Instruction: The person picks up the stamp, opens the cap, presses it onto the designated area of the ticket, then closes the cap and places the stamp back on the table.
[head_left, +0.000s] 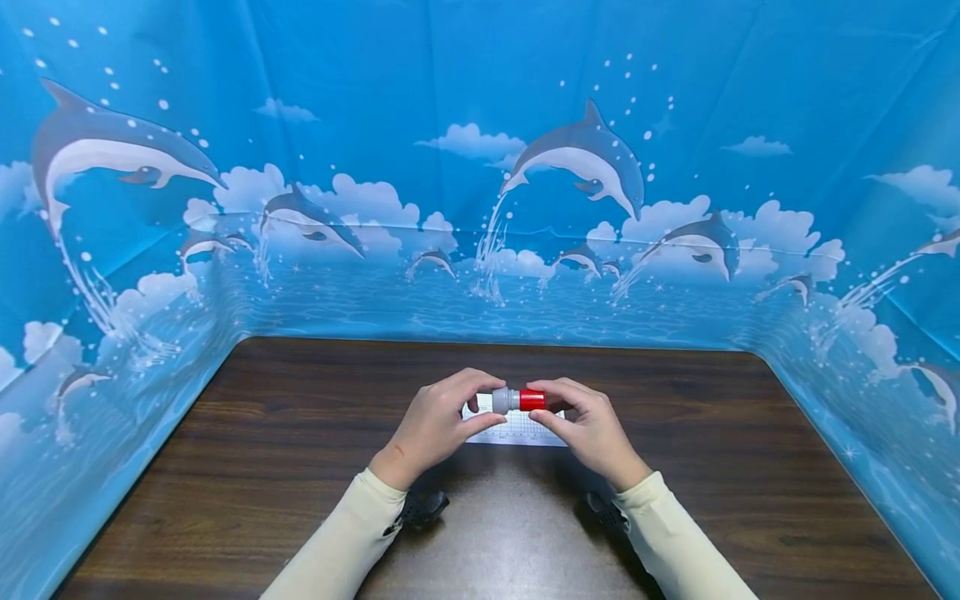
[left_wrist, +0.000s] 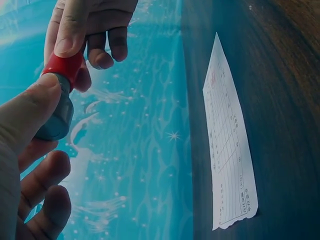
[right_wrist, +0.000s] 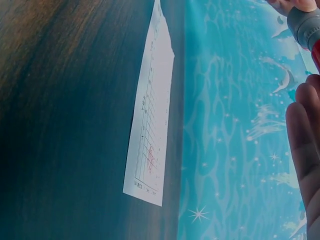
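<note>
Both hands hold a small stamp [head_left: 501, 401] level above the paper in the head view, its grey end to the left and its red end [head_left: 532, 400] to the right. My left hand [head_left: 435, 421] pinches the grey part with thumb and fingers. The red part is pinched by my right hand [head_left: 596, 425]. In the left wrist view the left thumb lies along the grey body [left_wrist: 57, 117], close to where it meets the red. Only the grey end [right_wrist: 305, 27] and a sliver of red show at the right wrist view's edge.
A white printed form [head_left: 517, 435] with grid lines lies on the dark wooden table [head_left: 300, 433] beneath the hands. A faint red mark [right_wrist: 151, 160] shows on it. A blue dolphin-print curtain [head_left: 420, 292] surrounds the table's back and sides.
</note>
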